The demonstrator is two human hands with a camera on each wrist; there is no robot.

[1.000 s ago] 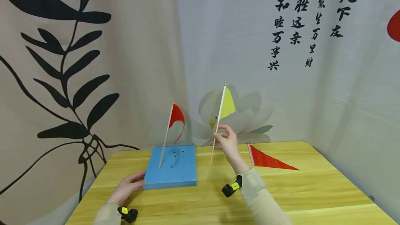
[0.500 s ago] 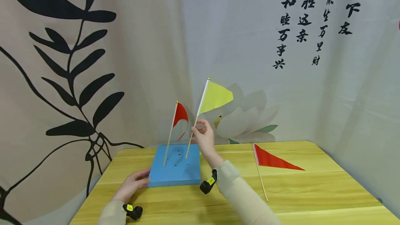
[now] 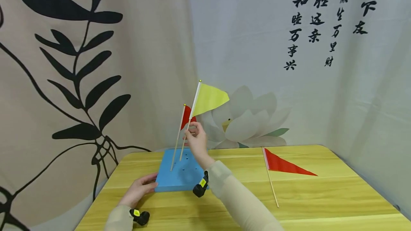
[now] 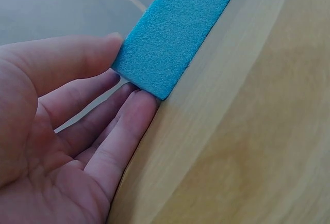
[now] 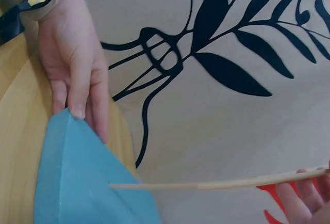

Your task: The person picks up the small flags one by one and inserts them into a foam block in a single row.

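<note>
My right hand [image 3: 196, 140] pinches the thin wooden stick of a yellow flag [image 3: 210, 99] and holds it tilted over a blue foam board [image 3: 179, 184]. The stick's lower end is near the small holes in the board; whether it touches is unclear. A smaller red flag [image 3: 186, 115] on a stick stands in the board, partly behind the yellow flag. My left hand [image 3: 139, 190] rests against the board's left side, thumb [image 4: 105, 51] at its upper edge and fingers fairly straight. In the right wrist view, a wooden stick [image 5: 227, 184] runs from the board to my right fingers [image 5: 294, 203].
A larger red pennant [image 3: 285, 163] on a stick lies on the wooden table [image 3: 244, 195] at right. Behind the table hangs a curtain [image 3: 154, 45] printed with dark leaves, a lotus and black characters.
My right hand has carried the yellow flag leftward from beside the board to above it, near the standing red flag. My left hand stays at the board's side. The head view has shifted slightly.
</note>
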